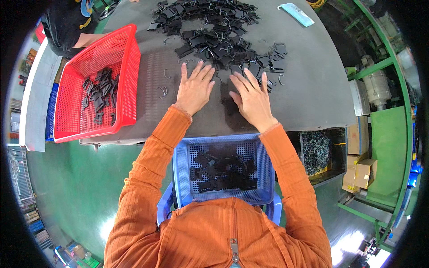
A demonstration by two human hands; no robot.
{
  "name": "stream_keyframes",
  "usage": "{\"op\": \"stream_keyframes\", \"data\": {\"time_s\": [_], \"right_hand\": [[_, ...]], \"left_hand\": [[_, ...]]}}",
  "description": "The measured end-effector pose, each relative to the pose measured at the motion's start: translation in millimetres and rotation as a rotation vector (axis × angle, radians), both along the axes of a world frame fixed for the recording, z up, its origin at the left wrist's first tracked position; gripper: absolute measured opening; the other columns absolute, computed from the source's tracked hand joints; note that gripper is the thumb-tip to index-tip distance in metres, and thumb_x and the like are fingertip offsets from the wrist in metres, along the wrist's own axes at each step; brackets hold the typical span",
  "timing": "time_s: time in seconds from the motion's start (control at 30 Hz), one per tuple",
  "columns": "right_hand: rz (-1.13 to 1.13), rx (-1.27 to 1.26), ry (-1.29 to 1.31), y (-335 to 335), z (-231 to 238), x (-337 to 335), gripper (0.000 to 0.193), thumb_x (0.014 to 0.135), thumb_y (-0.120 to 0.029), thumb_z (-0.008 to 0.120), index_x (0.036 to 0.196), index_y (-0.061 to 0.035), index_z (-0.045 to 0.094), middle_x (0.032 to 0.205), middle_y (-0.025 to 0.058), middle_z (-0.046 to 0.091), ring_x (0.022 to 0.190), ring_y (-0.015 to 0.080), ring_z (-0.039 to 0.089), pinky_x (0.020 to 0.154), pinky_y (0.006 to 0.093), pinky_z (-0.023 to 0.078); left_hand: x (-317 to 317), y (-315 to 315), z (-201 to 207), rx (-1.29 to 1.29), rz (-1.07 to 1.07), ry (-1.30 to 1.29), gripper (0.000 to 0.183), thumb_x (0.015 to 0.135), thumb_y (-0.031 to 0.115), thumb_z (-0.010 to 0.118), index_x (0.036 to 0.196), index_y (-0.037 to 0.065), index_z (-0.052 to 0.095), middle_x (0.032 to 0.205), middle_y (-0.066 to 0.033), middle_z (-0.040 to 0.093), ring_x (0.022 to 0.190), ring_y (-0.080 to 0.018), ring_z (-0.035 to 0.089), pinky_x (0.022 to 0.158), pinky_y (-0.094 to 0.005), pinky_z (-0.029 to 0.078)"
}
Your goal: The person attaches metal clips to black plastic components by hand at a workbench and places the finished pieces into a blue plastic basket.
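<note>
A loose heap of flat black plastic pieces point(214, 42) spreads over the far middle of the grey table point(170, 116). Thin bent metal hooks point(162, 92) lie among them and to the left. My left hand point(195, 91) is palm down, its fingers apart, at the heap's near edge. Across a narrow gap, my right hand point(254, 99) reaches to the same edge with fingers spread, close to some black pieces. Neither hand appears to hold anything. What lies under the fingertips is hidden. Against my body sits a blue plastic basket point(179, 172) with several black pieces in it.
A red perforated basket point(129, 76) holding black pieces stands at the table's left edge. Beyond it shows another person's arm point(89, 40). A light-blue face mask point(297, 14) lies far right. Below the table's right side is a dark bin of metal hooks point(315, 152), near cardboard boxes point(357, 172).
</note>
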State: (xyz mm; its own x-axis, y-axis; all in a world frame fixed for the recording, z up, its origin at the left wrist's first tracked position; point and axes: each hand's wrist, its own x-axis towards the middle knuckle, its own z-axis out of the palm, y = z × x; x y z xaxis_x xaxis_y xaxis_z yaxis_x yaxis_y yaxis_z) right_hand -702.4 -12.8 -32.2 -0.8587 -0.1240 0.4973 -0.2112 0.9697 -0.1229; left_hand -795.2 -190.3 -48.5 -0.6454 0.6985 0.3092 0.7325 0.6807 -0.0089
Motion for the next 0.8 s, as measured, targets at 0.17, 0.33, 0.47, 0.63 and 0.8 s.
{"op": "stream_keyframes", "data": {"time_s": [0.17, 0.33, 0.47, 0.63, 0.8], "right_hand": [[-0.04, 0.078, -0.047, 12.7, -10.4, -7.3, 0.039, 0.085, -0.028, 0.055, 0.119, -0.0064, 0.054, 0.122, 0.0074, 0.056, 0.124, 0.0244, 0.042, 0.108, 0.0531, 0.015], [0.032, -0.005, -0.111, -7.7, 0.9, 40.4, 0.038, 0.085, -0.024, 0.056, 0.118, -0.0052, 0.054, 0.118, 0.009, 0.058, 0.121, 0.0245, 0.045, 0.107, 0.0535, 0.018], [0.093, -0.155, -0.217, -15.6, 6.9, 86.6, 0.029, 0.084, -0.018, 0.058, 0.11, -0.0074, 0.059, 0.112, 0.0074, 0.059, 0.11, 0.0242, 0.052, 0.108, 0.0529, 0.019], [0.0, -0.297, -0.054, 18.0, 9.7, 52.6, 0.028, 0.084, -0.021, 0.059, 0.109, -0.0086, 0.059, 0.11, 0.0098, 0.057, 0.104, 0.0278, 0.053, 0.102, 0.0455, 0.03], [-0.201, -0.152, 0.056, 50.2, -24.1, 0.7, 0.042, 0.082, -0.023, 0.061, 0.12, -0.0098, 0.05, 0.121, 0.0124, 0.05, 0.118, 0.0325, 0.044, 0.099, 0.0453, 0.034]], "left_hand": [[34.8, -4.8, 9.9, -0.083, 0.067, 0.02, 0.042, 0.091, 0.03, 0.045, 0.126, 0.006, 0.049, 0.129, -0.0065, 0.049, 0.127, -0.0205, 0.038, 0.108, -0.0543, 0.016], [99.8, -26.1, 8.6, 0.037, 0.048, -0.075, 0.038, 0.088, 0.022, 0.051, 0.122, 0.005, 0.053, 0.127, -0.0083, 0.051, 0.123, -0.0224, 0.043, 0.108, -0.0472, 0.022], [126.7, -30.0, 18.2, 0.27, -0.12, -0.269, 0.026, 0.083, 0.017, 0.059, 0.106, 0.005, 0.062, 0.112, -0.0093, 0.06, 0.107, -0.0253, 0.054, 0.098, -0.0444, 0.037], [94.0, 4.2, 25.7, 0.374, -0.168, -0.36, 0.03, 0.084, 0.018, 0.057, 0.112, 0.007, 0.059, 0.118, -0.0087, 0.057, 0.113, -0.0258, 0.05, 0.099, -0.0448, 0.036], [35.2, 27.7, -3.0, 0.201, -0.065, -0.124, 0.039, 0.089, 0.021, 0.05, 0.126, 0.007, 0.049, 0.134, -0.0078, 0.046, 0.13, -0.025, 0.036, 0.106, -0.0477, 0.027]]}}
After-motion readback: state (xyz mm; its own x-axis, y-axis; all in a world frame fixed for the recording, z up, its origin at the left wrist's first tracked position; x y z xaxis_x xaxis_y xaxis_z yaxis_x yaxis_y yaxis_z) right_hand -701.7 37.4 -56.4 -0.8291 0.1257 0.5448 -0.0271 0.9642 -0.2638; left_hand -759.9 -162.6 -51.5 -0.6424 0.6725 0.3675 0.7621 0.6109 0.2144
